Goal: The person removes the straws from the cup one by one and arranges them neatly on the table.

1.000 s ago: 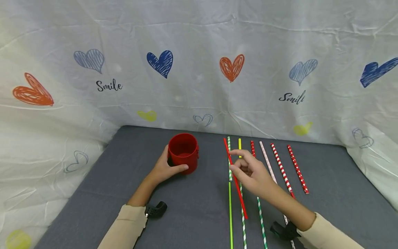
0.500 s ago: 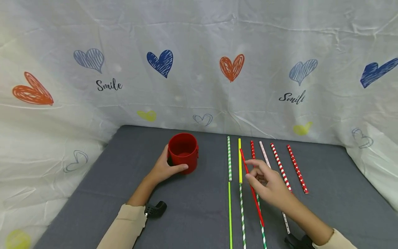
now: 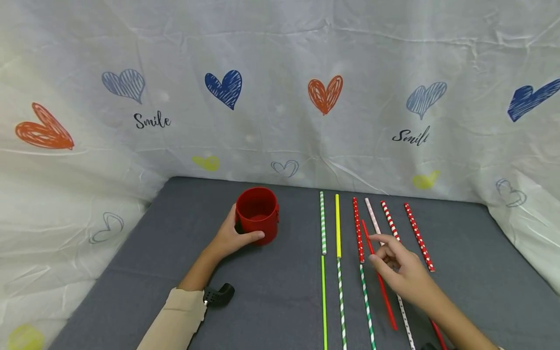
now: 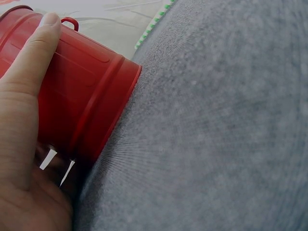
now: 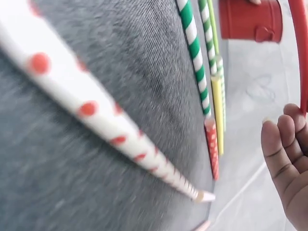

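Note:
My left hand (image 3: 232, 235) grips a red pail (image 3: 269, 221) that stands upright on the dark cloth, thumb along its front wall. In the left wrist view, the thumb lies across the pail (image 4: 96, 91), close to a small ear on its side. My right hand (image 3: 400, 267) pinches a plain red straw (image 3: 385, 294) between thumb and index finger. That straw slants over the cloth, between a red dotted straw (image 3: 358, 228) and a white dotted straw (image 3: 405, 318). At the right wrist view's edge, part of the red straw (image 5: 300, 43) rises above the curled fingers.
Several straws lie in end-to-end columns: green-striped (image 3: 323, 223) above lime (image 3: 323, 301), yellow (image 3: 338, 226) above green-striped (image 3: 341, 304). Farther right are pale pink (image 3: 372, 214), red-striped (image 3: 388, 218) and red dotted (image 3: 419, 237) straws. A white sheet with printed hearts (image 3: 224, 90) hangs behind.
My right hand has carried the red straw rightward and slightly nearer, from over the green-striped column past the yellow and red dotted ones. My left hand and the pail have stayed put.

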Available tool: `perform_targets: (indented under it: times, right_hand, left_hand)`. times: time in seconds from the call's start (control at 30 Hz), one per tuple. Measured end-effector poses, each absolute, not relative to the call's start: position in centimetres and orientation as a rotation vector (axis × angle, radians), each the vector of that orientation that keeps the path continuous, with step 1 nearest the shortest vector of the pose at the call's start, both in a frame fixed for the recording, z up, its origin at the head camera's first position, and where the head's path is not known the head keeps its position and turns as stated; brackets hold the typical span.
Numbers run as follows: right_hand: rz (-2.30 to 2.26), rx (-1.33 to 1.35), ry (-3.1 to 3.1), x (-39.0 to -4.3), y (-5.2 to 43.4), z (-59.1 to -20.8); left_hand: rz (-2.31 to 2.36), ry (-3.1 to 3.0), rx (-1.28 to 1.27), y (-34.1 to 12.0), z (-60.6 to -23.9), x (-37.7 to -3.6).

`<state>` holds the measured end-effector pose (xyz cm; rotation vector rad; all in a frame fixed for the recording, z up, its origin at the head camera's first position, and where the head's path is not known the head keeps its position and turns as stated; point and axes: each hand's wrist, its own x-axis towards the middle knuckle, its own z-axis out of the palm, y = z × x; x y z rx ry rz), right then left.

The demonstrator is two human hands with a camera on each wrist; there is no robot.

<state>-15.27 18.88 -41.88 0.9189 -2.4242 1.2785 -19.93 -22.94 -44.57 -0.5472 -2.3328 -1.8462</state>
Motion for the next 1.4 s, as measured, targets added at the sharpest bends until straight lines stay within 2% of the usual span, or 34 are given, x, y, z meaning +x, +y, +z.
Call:
perform_targets:
  times: [0.63,1.1,1.4]
  right_hand:
    - [1.257,0.635,-2.476,-11.8,26.2,-44.9]
    - [1.128,0.48,-2.683,-10.1,29.9,-45.2]
    - [0.877,0.245,-3.022,-9.5,31.6,-45.0]
  left_hand:
    - [-1.838,-2.342,-0.549,-22.9,-44.6,-19.8]
    - [-1.846,-2.333,-0.553,-22.7,-44.6,-19.8]
    - [-1.822,-2.345,-0.526,-23.1,-45.5,-20.3]
